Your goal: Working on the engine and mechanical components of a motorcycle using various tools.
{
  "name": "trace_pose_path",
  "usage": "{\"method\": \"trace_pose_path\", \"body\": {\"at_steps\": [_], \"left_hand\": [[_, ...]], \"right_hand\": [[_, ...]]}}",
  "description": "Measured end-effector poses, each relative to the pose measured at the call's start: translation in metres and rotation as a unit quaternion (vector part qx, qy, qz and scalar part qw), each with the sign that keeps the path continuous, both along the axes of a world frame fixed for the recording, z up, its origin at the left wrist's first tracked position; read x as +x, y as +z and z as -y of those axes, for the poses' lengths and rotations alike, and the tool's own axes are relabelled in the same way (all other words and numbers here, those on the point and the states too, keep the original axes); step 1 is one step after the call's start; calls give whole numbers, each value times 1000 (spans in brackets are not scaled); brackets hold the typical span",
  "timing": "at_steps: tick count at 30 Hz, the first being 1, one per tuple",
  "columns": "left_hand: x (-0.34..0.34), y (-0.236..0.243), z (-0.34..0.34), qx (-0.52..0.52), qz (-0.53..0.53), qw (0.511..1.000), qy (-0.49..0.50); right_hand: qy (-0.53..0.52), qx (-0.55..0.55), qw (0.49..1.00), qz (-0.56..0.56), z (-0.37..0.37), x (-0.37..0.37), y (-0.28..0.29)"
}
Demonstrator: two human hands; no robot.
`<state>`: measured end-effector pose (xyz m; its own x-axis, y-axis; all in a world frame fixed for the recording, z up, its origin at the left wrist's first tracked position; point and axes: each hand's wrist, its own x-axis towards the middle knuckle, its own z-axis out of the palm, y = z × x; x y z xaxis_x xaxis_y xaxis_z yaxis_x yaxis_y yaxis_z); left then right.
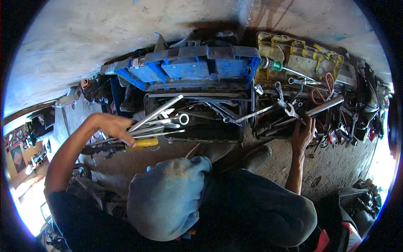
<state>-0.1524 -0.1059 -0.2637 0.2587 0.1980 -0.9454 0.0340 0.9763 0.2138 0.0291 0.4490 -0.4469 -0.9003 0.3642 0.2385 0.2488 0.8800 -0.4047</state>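
Observation:
My left hand (112, 127) is closed around a bundle of wrenches (157, 112), fanned out to the right over the left part of an open toolbox (242, 136). One wrench in the bundle ends in a ring. A yellow handle (145, 143) sticks out just below these fingers; what tool it belongs to is hidden. On the right, my right hand (304, 133) grips an open-ended wrench (291, 111), its jaw pointing up and left above a second tray (268, 136) heaped with tools. Close by lies a thick metal bar (325, 106).
Behind the toolbox its blue lid (184, 69) stands raised. A yellow lid (300, 59) leans against the wall at right, with a green-handled screwdriver (278, 66) and red-handled pliers (322, 93) before it. More tools crowd the far right. My knees and shoes are close to the toolbox.

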Motion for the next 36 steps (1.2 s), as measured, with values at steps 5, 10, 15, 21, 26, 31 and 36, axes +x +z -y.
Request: {"method": "trace_pose_path", "body": {"at_steps": [5, 10, 15, 21, 26, 31, 36], "left_hand": [[53, 31, 47, 35, -70, 985, 152], [85, -7, 80, 58, -57, 976, 202], [117, -2, 110, 73, -82, 959, 262], [111, 14, 96, 32, -108, 963, 243], [114, -15, 110, 77, -99, 970, 208], [131, -24, 108, 23, -32, 969, 246], [161, -27, 107, 59, -76, 968, 231]], "right_hand": [[29, -55, 998, -23, 2, -6, -13], [36, -41, 998, 14, -14, 6, 9], [62, -55, 996, 18, -15, 1, 8], [77, -10, 997, 24, -24, 2, 16], [26, 41, 998, 46, -44, 15, 19], [42, 35, 997, 59, -36, 12, 27], [103, -13, 989, 109, -23, -2, 42]]}}
